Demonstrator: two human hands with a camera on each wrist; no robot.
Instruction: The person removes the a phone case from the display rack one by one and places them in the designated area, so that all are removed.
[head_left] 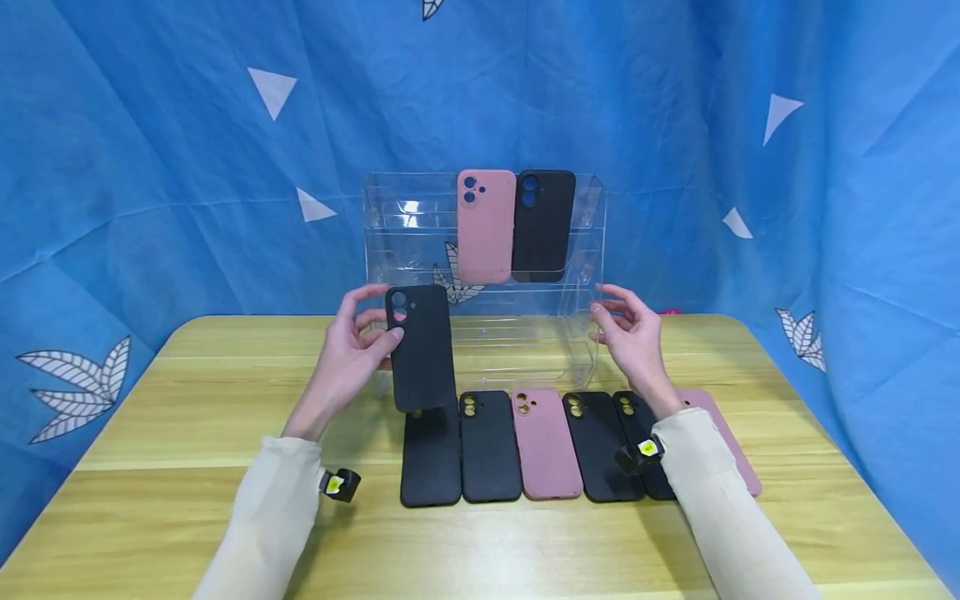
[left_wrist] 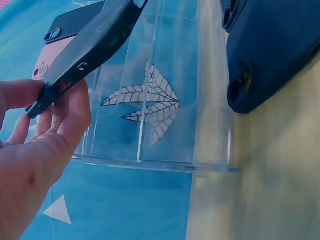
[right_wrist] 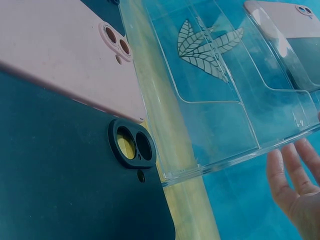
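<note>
Head view: I cannot tell whether your right hand (head_left: 632,329) grips the clear rack (head_left: 411,218). Your left hand (head_left: 351,343) pinches a matte-black phone case (head_left: 424,358).

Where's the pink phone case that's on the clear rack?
In the head view, the pink phone case is at the top middle of the clear rack, just left of a black phone case.
</note>
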